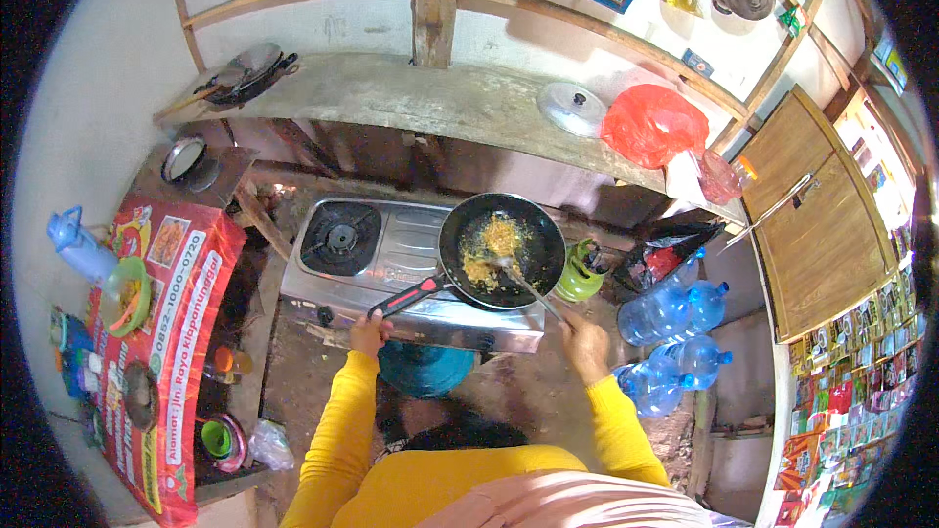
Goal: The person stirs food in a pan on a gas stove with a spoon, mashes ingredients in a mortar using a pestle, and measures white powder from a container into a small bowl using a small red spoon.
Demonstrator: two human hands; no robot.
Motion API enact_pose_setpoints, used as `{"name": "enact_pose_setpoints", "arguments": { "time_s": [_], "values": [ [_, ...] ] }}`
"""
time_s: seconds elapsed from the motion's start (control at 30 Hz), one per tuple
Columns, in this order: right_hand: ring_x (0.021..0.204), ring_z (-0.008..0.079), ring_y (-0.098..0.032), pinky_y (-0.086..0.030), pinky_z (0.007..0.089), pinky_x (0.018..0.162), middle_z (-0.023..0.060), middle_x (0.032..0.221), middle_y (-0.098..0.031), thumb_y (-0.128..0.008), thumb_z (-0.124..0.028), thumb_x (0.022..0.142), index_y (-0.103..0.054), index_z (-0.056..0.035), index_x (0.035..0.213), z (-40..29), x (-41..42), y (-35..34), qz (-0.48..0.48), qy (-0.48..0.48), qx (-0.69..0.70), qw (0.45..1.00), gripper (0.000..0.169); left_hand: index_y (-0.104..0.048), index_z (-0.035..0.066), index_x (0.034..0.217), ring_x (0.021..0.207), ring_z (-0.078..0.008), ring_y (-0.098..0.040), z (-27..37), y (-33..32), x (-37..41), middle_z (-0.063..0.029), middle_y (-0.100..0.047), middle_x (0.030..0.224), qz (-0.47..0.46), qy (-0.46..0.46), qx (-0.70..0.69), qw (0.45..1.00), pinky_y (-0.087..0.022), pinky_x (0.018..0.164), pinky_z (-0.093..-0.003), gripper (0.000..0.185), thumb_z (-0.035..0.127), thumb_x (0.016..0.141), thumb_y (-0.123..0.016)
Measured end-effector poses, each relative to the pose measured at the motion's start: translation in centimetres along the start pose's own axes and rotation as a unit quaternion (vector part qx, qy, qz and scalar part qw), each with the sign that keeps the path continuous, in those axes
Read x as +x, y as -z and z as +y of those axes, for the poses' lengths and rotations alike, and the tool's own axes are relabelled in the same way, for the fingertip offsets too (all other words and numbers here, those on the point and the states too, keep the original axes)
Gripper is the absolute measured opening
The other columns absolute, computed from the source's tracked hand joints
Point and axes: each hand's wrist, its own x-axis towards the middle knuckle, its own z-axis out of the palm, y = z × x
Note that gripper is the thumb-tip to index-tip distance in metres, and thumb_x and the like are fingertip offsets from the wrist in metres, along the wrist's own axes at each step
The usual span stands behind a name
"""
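Observation:
A black frying pan (469,235) sits over the right burner of a two-burner steel gas stove (411,235). Yellowish-brown crumbly food (502,236) lies in the pan, much of it around the middle. My left hand (370,334) is closed around the end of the pan's black and red handle (411,295). With my right hand (585,345) I hold a metal spatula (534,292), whose head touches the food. The left burner (341,237) has nothing on it.
A green gas cylinder (581,273) stands right of the stove, near large blue plastic bottles (656,315). At left, a table with a red printed banner (194,323) bears a green bowl (139,315). Behind the stove, a ledge (411,92) holds a metal lid (571,108) and a red plastic bag (655,125).

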Motion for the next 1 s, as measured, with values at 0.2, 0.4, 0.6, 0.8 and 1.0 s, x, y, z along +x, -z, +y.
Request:
{"name": "enact_pose_setpoints", "arguments": {
  "time_s": [0.2,0.4,0.6,0.8,1.0],
  "values": [
    [0.067,0.0343,-0.057,-0.044,0.0444,0.059,0.0171,0.072,-0.059,-0.051,-0.021,0.076,-0.061,-0.0136,0.093,4.1,-3.5,3.4,-0.012,-0.016,-0.053,0.998,0.021,-0.054,0.008,0.077,0.043,-0.0073,-0.043,-1.1,-0.4,0.4,-0.0006,-0.056,0.06,0.031,-0.017,-0.053,0.998,-0.032,0.037,-0.0208,0.021,0.029,0.081,-0.053],
    [0.066,0.0342,-0.057,-0.044,0.0459,0.058,0.0167,0.072,-0.058,-0.049,-0.02,0.077,-0.059,-0.0134,0.091,4.0,4.1,-4.5,0.048,-0.006,-0.042,0.998,0.019,-0.055,0.008,0.083,0.047,-0.0075,-0.045,2.2,-0.9,-1.2,-0.0005,-0.055,0.063,0.017,0.04,0.026,0.999,-0.03,0.036,-0.0197,0.017,0.025,0.08,-0.054],
    [0.065,0.0369,-0.055,-0.044,0.0466,0.058,0.017,0.071,-0.057,-0.052,-0.02,0.075,-0.059,-0.0112,0.087,0.7,5.5,-6.7,0.123,0.002,0.045,0.991,0.016,-0.057,0.006,0.091,0.055,-0.0109,-0.052,1.5,1.0,1.5,-0.0013,-0.056,0.069,-0.151,-0.013,0.113,0.982,-0.041,0.046,-0.0221,0.023,0.025,0.079,-0.053],
    [0.064,0.0348,-0.057,-0.045,0.0439,0.059,0.0165,0.07,-0.059,-0.054,-0.023,0.075,-0.06,-0.0162,0.096,-0.3,-2.7,-3.6,0.091,-0.062,0.054,0.993,0.023,-0.056,0.006,0.092,0.065,-0.0129,-0.059,2.1,0.1,4.7,-0.0041,-0.059,0.073,-0.362,0.049,0.256,0.895,-0.043,0.049,-0.0235,0.046,0.049,0.082,-0.044],
    [0.069,0.0339,-0.058,-0.044,0.0432,0.06,0.0161,0.073,-0.06,-0.056,-0.02,0.076,-0.058,-0.0126,0.095,-3.8,-6.8,0.2,-0.02,-0.15,-0.024,0.988,0.021,-0.051,0.005,0.09,0.047,-0.0111,-0.049,1.0,-1.1,5.0,-0.0027,-0.052,0.063,-0.476,0.168,0.105,0.857,-0.036,0.039,-0.0221,0.04,0.044,0.085,-0.043]
  ]
}}
